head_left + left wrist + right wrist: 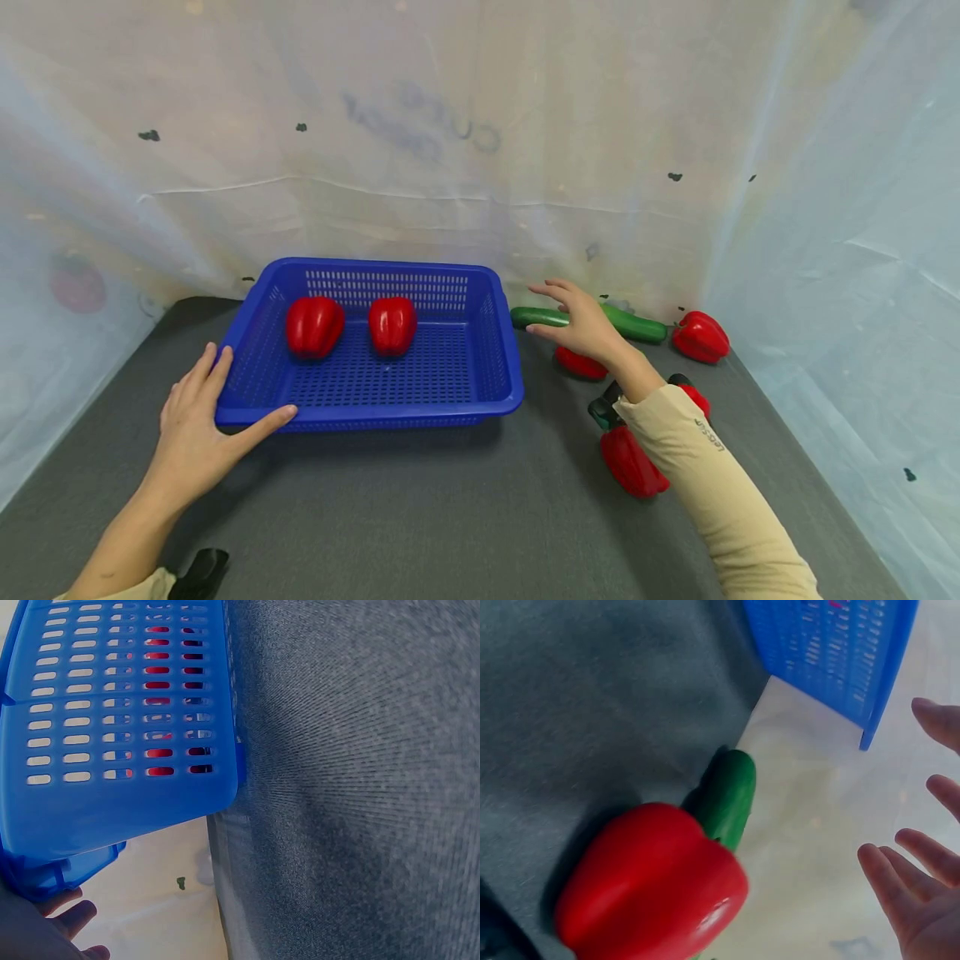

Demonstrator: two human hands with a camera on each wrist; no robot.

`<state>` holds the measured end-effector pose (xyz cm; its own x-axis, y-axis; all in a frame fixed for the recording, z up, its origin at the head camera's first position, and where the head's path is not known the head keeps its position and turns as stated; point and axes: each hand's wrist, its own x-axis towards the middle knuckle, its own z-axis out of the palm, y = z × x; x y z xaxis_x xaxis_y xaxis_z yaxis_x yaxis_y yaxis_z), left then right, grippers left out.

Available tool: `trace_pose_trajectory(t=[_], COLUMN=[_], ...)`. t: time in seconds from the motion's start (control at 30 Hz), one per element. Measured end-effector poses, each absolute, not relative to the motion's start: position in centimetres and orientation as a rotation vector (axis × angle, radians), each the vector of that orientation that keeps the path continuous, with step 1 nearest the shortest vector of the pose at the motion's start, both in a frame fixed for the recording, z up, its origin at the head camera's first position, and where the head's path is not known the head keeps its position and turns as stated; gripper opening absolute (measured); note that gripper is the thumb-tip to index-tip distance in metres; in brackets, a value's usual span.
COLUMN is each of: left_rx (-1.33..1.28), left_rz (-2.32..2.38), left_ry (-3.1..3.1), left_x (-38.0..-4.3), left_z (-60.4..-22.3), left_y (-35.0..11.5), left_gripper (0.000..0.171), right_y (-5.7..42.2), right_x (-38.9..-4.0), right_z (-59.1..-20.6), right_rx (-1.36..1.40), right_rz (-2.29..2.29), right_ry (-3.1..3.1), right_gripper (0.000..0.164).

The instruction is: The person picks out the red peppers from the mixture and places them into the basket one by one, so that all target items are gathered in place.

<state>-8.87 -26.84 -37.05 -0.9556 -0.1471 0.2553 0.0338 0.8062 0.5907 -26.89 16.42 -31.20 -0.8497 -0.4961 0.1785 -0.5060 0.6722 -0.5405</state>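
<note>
1. Left hand (193, 433): open, fingers extended along the left rim of the blue basket (442, 410), thumb on its front rim, at the near-left corner.
2. Right hand (583, 323): open, fingers spread, holding nothing; it is over the green cucumber (633, 323), whose middle it hides in the head view.
3. Basket: upright on the dark grey desk (420, 517), containing two red peppers, one left (315, 327) and one nearer the middle (392, 326), set apart.
4. Outside, right: four more red peppers, one near the cucumber's right end (701, 337), the others partly hidden by hand, sleeve or wrist gear.
</note>
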Motion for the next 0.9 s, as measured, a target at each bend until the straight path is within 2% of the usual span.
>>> trace_pose_trajectory(t=[0.9], left_rx=[0.099], left_rz=[-0.898], left_ry=[-2.706], left_x=[-8.8], left_z=[-37.2], left_y=[-26.8], left_gripper=[0.107], right_y=[21.2], right_x=[-26.9], right_z=[-34.1], right_rx=[0.764], right_rz=[0.891], right_ry=[-3.051], right_gripper=[0.069])
